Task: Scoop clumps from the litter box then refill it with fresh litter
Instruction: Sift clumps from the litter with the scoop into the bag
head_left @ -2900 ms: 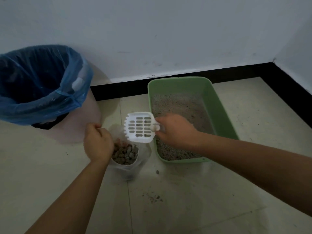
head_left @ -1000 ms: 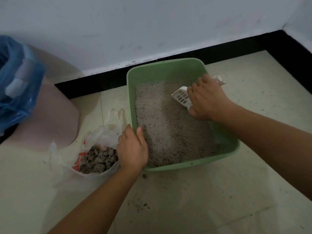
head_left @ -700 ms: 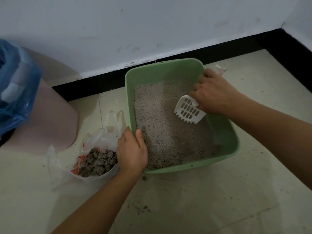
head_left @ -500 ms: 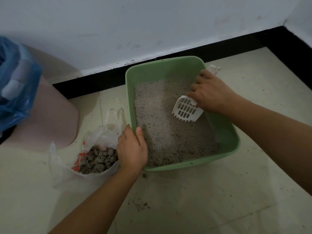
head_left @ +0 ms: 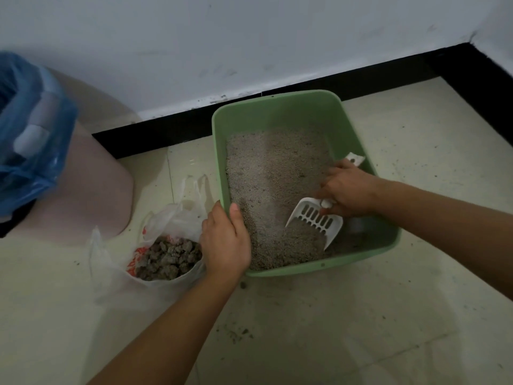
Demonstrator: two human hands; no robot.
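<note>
Half a second ago the scoop (head_left: 313, 220) was lifted mid-box. Now the right hand (head_left: 349, 190), its grip closed round the handle, has dragged it to the near right corner of the litter box (head_left: 277, 97). The blade is dug into the litter (head_left: 272, 173), with grains piled on its slots. The left hand (head_left: 224, 243) still holds the near left rim, thumb inside. Judging by this, another sifting pass is under way, so refilling is not yet due. The bag (head_left: 177, 218) of clumps (head_left: 169, 258) sits just beside the box.
</note>
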